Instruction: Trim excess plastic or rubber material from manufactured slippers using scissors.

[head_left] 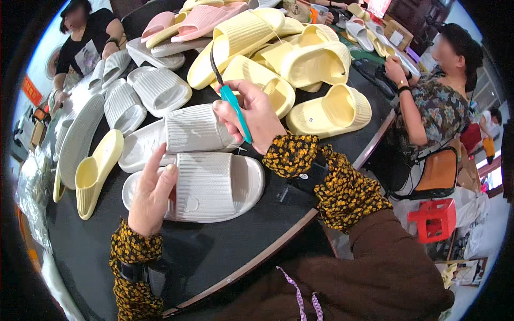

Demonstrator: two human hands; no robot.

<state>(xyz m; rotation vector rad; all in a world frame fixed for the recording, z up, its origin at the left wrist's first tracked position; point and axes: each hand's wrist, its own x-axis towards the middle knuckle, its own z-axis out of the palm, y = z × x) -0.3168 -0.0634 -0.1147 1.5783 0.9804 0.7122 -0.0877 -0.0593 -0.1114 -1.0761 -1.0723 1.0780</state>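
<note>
Two light grey ribbed slippers lie side by side in front of me on the dark table. My left hand point(150, 198) rests over the toe end of the nearer grey slipper point(204, 187), index finger and thumb stretched out; its other fingers are mostly hidden. Above the farther grey slipper point(194, 128), my right hand point(254, 115) is closed around the teal handle of a curved-bladed knife point(235, 113). Its thin dark blade points up and away, across a yellow slipper point(235, 43) in the pile behind.
Yellow slippers point(316, 64) and pink slippers point(209, 21) are piled at the back. More grey slippers point(160, 88) and a yellow slipper point(99, 174) lie to the left, beside clear plastic wrap point(35, 187). Two people sit across the table. A red stool point(432, 220) stands at right.
</note>
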